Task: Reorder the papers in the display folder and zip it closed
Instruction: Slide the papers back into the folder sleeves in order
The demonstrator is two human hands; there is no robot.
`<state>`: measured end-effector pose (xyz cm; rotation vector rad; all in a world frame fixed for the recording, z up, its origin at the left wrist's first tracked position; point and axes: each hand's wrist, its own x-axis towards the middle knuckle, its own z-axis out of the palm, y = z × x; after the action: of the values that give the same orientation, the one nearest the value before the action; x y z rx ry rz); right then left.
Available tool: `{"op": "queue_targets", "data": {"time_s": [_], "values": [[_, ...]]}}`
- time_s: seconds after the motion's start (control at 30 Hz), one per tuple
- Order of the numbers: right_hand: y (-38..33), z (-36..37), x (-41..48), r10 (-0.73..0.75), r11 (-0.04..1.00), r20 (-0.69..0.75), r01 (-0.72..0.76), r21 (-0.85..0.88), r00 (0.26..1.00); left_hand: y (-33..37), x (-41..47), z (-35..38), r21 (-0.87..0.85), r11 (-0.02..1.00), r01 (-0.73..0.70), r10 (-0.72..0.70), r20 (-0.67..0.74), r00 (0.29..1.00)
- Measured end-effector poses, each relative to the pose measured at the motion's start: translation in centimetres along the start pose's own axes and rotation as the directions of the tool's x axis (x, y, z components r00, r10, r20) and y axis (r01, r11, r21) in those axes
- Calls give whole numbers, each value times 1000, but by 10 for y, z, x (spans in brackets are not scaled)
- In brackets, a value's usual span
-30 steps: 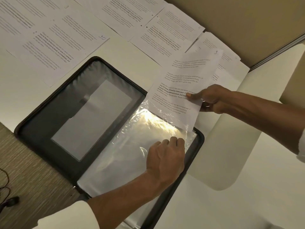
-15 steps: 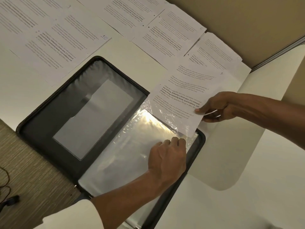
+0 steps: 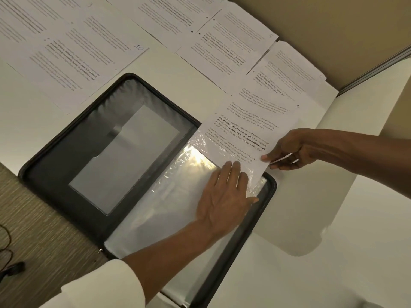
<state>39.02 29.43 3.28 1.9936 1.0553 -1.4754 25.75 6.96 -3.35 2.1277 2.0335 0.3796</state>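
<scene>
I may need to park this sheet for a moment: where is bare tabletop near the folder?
Widest bare patch: white table right of the folder, below the right hand. A narrower wedge lies between the folder's top edge and the sheet marked 10. Crowded along the far edge, where spread sheets overlap.

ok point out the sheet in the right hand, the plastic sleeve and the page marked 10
sheet (image 3: 249, 127), head view, on its printed middle
plastic sleeve (image 3: 169, 203), head view, on its flat middle
page marked 10 (image 3: 73, 63), head view, on its text block
</scene>
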Motion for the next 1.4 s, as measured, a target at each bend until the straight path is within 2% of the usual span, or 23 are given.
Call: {"op": "queue_targets", "data": {"time_s": [0.13, 0.27, 0.37, 0.5, 0.67, 0.73, 0.83, 0.9, 0.97, 1.1, 1.2, 1.3, 1.4], "values": [[2, 0, 2, -1, 1000, -11, 1, 1, 1000, -9, -3, 15, -7, 999, -39, 40, 210, 977], [0, -5, 1, -40, 994, -76, 48, 103, 996, -13, -12, 22, -3, 998, -55, 53, 299, 953], [-7, -10, 2, -103, 972, -203, 142, 188, 974, -13, -15, 23, 11, 997, -75, 68, 312, 948], [-26, -25, 8, -161, 908, -387, 289, 302, 908, -14, -14, 21, 32, 995, -92, 77, 318, 945], [-45, -45, 12, -185, 886, -482, 357, 295, 857, -12, -15, 18, 5, 995, -95, 90, 294, 952], [-47, -55, 18, -180, 910, -459, 325, 259, 870, -10, -15, 18, 12, 995, -98, 90, 291, 952], [-45, -65, 24, -115, 966, -309, 178, 186, 944, -7, -13, 18, 21, 994, -103, 92, 295, 951], [-43, -71, 26, -65, 988, -248, 97, 120, 967, -6, -12, 19, 26, 994, -107, 95, 298, 950], [-45, -77, 28, -69, 994, -217, 85, 65, 974, -5, -12, 21, 33, 993, -117, 102, 300, 949], [-55, -89, 31, -202, 975, -217, 176, -135, 955, -3, -14, 23, 37, 992, -119, 103, 296, 950], [-66, -94, 29, -359, 912, -187, 302, -276, 914, -1, -15, 23, 42, 992, -119, 101, 299, 949], [-77, -94, 33, -474, 841, -142, 398, -367, 869, -1, -14, 22, 56, 990, -127, 105, 306, 946], [-84, -92, 44, -519, 800, -102, 441, -406, 848, -2, -15, 23, 48, 988, -147, 126, 300, 946]]}}
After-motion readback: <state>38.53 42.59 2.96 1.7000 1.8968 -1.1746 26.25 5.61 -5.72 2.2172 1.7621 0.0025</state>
